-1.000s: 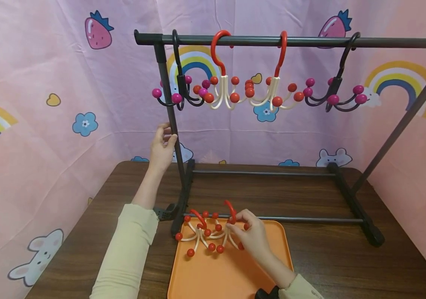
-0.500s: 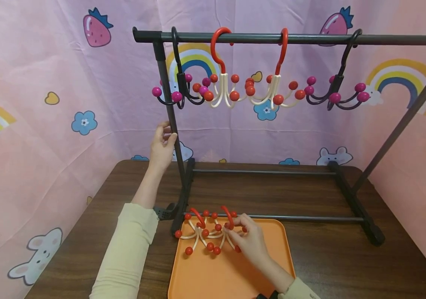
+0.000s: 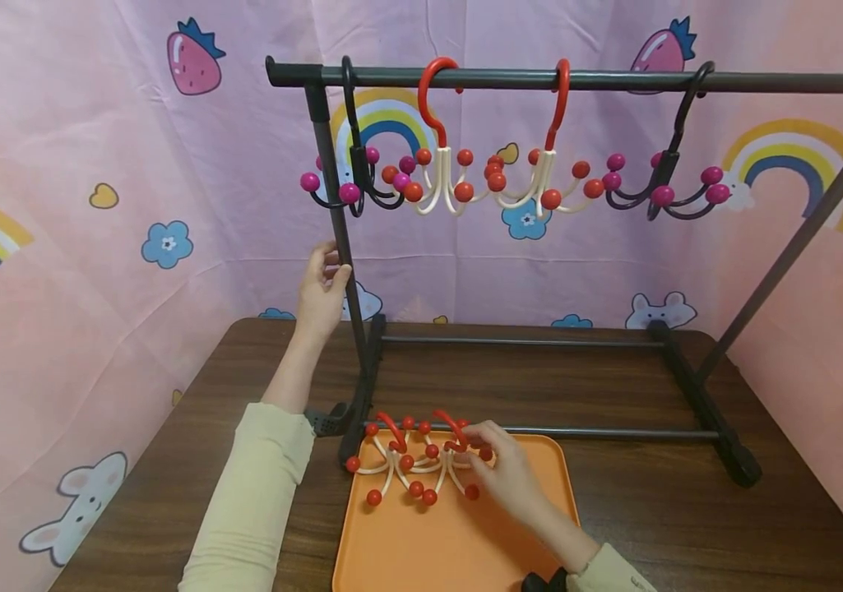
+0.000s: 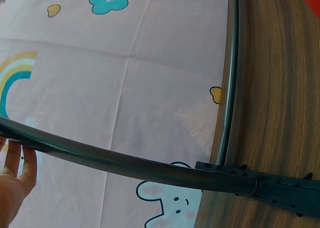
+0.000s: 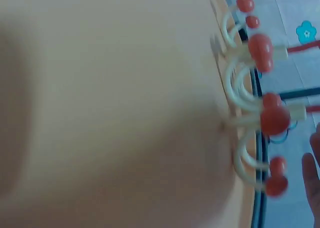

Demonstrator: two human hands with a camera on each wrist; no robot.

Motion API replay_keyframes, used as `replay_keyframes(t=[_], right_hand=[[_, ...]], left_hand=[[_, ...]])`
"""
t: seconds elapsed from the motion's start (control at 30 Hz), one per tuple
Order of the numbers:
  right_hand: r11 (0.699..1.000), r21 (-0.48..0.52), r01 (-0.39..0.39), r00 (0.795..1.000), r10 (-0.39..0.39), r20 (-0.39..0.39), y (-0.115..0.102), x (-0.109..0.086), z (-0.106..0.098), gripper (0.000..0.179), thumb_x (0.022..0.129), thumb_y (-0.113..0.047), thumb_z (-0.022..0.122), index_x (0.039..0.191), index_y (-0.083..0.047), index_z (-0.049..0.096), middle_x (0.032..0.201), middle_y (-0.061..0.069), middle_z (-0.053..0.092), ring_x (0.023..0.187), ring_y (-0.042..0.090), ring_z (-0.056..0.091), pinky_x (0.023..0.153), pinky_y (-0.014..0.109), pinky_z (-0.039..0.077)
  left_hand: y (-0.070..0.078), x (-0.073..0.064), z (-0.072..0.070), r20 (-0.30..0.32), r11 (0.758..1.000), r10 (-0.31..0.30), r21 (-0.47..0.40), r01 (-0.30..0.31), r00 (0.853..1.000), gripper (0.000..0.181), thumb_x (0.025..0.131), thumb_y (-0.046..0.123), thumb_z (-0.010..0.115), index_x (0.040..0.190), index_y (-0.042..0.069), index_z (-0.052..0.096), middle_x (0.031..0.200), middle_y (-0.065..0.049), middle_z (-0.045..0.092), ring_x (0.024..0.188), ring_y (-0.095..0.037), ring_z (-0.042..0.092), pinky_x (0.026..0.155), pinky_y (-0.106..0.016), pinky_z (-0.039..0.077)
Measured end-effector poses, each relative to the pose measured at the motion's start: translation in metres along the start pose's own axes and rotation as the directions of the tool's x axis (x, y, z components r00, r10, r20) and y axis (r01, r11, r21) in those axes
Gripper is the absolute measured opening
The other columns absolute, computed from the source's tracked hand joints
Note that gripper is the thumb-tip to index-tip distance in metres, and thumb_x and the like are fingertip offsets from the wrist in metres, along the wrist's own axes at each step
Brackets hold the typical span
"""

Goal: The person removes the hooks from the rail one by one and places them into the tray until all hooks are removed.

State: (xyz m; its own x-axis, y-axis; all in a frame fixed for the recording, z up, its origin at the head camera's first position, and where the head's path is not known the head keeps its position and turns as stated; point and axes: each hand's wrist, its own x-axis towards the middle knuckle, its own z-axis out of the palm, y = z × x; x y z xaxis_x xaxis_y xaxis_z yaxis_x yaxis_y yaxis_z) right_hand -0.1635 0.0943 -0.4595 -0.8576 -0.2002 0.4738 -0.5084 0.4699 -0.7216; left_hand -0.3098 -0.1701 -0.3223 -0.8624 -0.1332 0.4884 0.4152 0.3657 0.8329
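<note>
My left hand (image 3: 321,296) grips the left upright pole (image 3: 357,321) of a black garment rack, the thumb in front; its fingers show against the pole at the edge of the left wrist view. Two multi-arm hook hangers, a left one (image 3: 391,462) and a right one (image 3: 449,462), stand side by side at the back of an orange tray (image 3: 428,551). Both have red hooks and cream arms tipped with red balls. My right hand (image 3: 506,477) is beside the right hanger, fingertips close to its hook. In the right wrist view the fingers (image 5: 311,180) stand apart from that hook.
Four-hanger row aside, the rack's top rail (image 3: 495,80) carries red-and-cream hangers (image 3: 443,160) between black ones (image 3: 661,173) with magenta balls. Lower rack bars (image 3: 613,433) cross the brown table (image 3: 147,493) behind the tray. A patterned cloth (image 3: 243,164) hangs behind.
My right hand has lowered the right hanger upright beside the left one and let go of its hook, drawing its fingers slightly away. My left hand stays on the pole.
</note>
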Motion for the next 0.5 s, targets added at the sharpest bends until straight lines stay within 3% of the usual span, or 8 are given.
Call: replay_keyframes(t=[0.13, 0.3, 0.5], right_hand=[[0.992, -0.070, 0.105, 0.994, -0.107, -0.028, 0.007, 0.011, -0.024, 0.024, 0.073, 0.007, 0.069, 0.090, -0.010, 0.065, 0.088, -0.002, 0.063, 0.078, 0.013, 0.061, 0.069, 0.030, 0.052], [0.968, -0.181, 0.172, 0.981, -0.185, -0.058, 0.006, 0.031, -0.065, 0.021, 0.074, 0.004, 0.070, 0.089, -0.008, 0.064, 0.087, -0.002, 0.061, 0.079, 0.010, 0.060, 0.068, 0.028, 0.052], [0.889, -0.366, 0.274, 0.949, -0.312, -0.048, 0.005, 0.052, -0.113, 0.022, 0.073, 0.003, 0.072, 0.090, -0.008, 0.064, 0.088, -0.001, 0.060, 0.081, 0.011, 0.060, 0.069, 0.022, 0.049]], left_hand=[[0.002, -0.001, 0.000, 0.004, 1.000, 0.007, -0.002, -0.007, 1.000, 0.034, 0.094, 0.015, 0.048, 0.128, 0.013, 0.042, 0.117, -0.014, 0.050, 0.102, -0.025, 0.051, 0.090, -0.040, 0.042], [0.002, -0.002, 0.000, 0.007, 1.000, 0.005, 0.010, -0.005, 1.000, 0.035, 0.094, 0.017, 0.047, 0.129, 0.014, 0.041, 0.118, -0.012, 0.049, 0.103, -0.024, 0.050, 0.090, -0.040, 0.042], [0.002, -0.003, -0.001, 0.006, 1.000, 0.005, 0.017, -0.005, 1.000, 0.037, 0.094, 0.018, 0.047, 0.131, 0.013, 0.040, 0.120, -0.013, 0.049, 0.105, -0.026, 0.050, 0.092, -0.042, 0.041]])
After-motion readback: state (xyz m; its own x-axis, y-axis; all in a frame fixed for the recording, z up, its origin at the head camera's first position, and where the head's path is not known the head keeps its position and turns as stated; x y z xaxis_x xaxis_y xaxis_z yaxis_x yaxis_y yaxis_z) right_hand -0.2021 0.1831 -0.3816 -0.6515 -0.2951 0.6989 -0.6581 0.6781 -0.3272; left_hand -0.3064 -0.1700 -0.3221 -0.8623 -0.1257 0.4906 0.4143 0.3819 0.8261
